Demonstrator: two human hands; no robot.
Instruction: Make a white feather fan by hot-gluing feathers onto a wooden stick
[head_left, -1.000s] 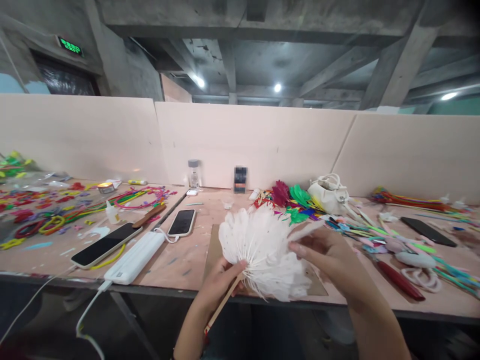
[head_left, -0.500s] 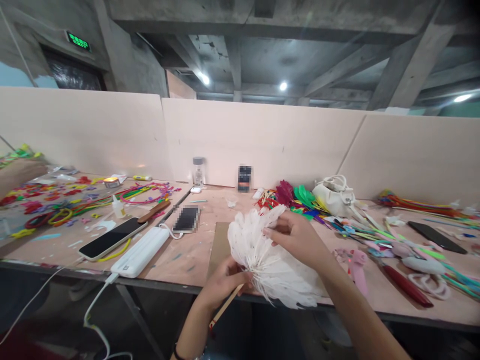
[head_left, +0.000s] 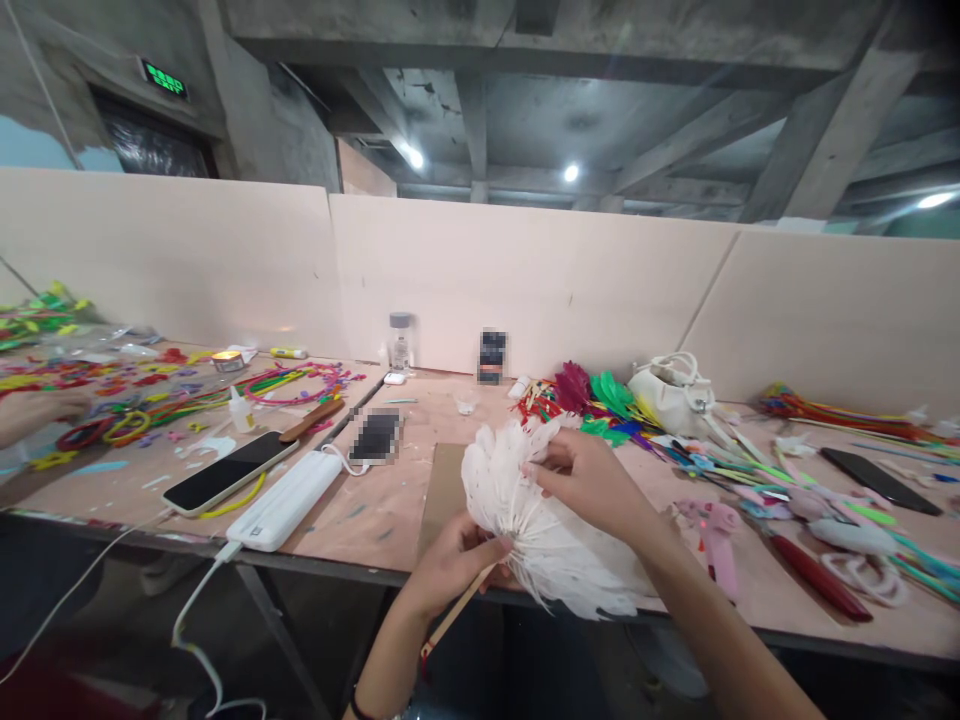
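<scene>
Left hand (head_left: pixel 450 570) gripping thin wooden stick handle (head_left: pixel 457 612) of white feather fan (head_left: pixel 540 520); right hand (head_left: pixel 592 480) fingers pinching feather edge. Fan looking light, soft, fragile; stick being safest hold.

You have a bright, even view at the table (head_left: pixel 360 505). Light falls from the ceiling lamps (head_left: pixel 415 158) overhead, and they flare against the dark concrete. The white feather fan (head_left: pixel 517 490) is nearly blown out, with thin detail. Deep shadow lies below the table edge. Lines bow toward the frame edges, and the upper right corner darkens. The phone (head_left: pixel 376 437) screen is pixelated.
</scene>
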